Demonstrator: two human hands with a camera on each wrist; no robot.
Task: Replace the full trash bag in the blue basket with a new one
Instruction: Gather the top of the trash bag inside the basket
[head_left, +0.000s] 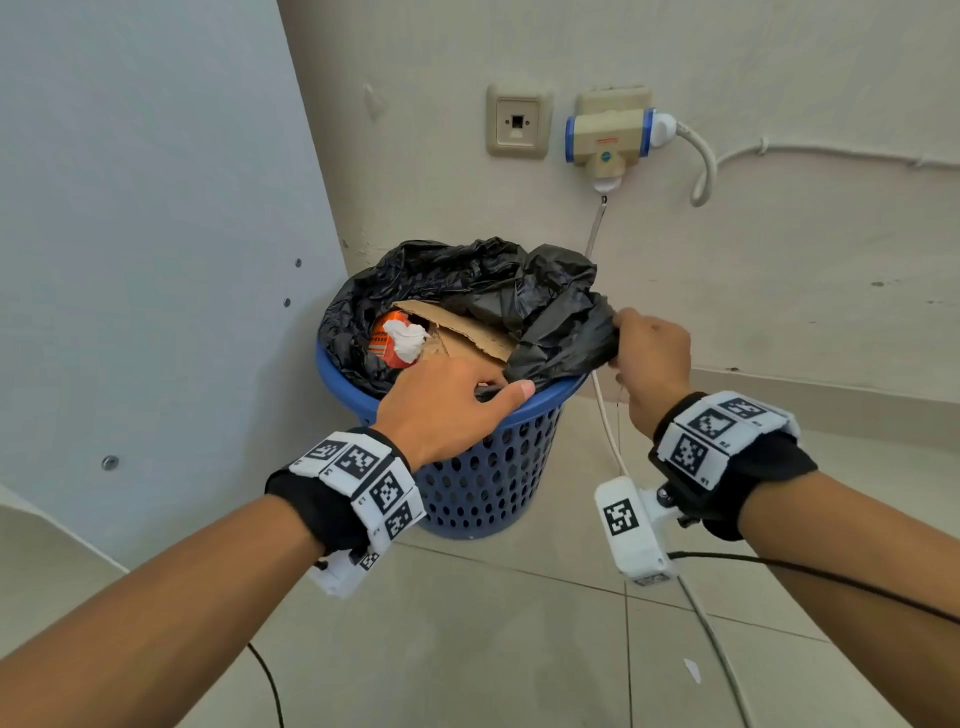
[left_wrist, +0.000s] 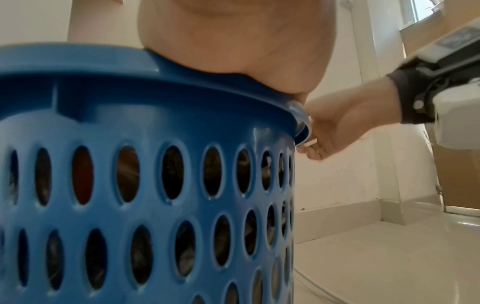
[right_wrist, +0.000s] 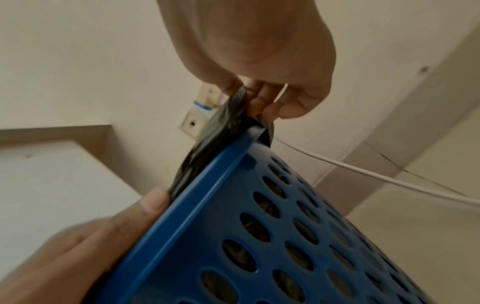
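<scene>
A blue perforated basket (head_left: 488, 483) stands on the floor in a corner. It holds a black trash bag (head_left: 524, 291) filled with cardboard, an orange packet and white tissue. My left hand (head_left: 483, 387) grips the basket's near rim, with the thumb lying along the outside and the fingers hidden inside. In the left wrist view the palm (left_wrist: 233, 41) sits on the rim (left_wrist: 182, 86). My right hand (head_left: 621, 338) pinches the bag's edge at the right side, just above the rim. The right wrist view shows its fingers (right_wrist: 259, 98) bunching the black plastic (right_wrist: 223, 131).
A grey cabinet panel (head_left: 156, 260) stands close to the left of the basket. Behind it on the wall are a socket and a plug adapter (head_left: 608, 137). A white cable (head_left: 608, 431) hangs past the basket's right side to the tiled floor (head_left: 519, 649).
</scene>
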